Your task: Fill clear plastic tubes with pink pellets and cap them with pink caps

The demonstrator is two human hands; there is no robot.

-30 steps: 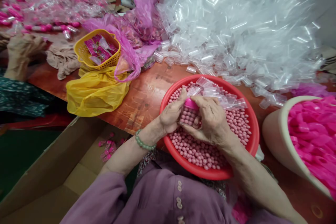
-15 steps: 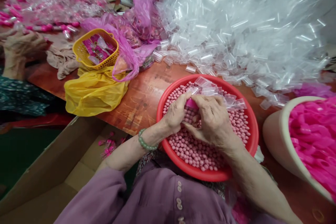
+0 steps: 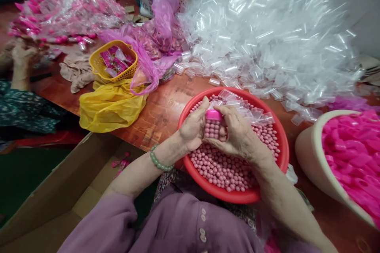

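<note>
Over a red basin of small pink balls, I see a clear plastic container filled with the same balls and topped by a bright pink cap. My right hand is closed around its right side, thumb low and a finger near the cap. My left hand, below a green bead bracelet, lies beside the container's left side with its thumb raised away; its other fingers are partly hidden. Several clear empty tubes rest on the balls behind my right hand.
A large heap of clear tubes covers the back. At right stands a cream bucket of pink plastic pieces. To the left are a yellow basket, a yellow bag, a cardboard box and another person's hand.
My left thumb has come off the pink cap and opened outward. The capped container now shows upright in my right hand. The other person's hands have shifted.
</note>
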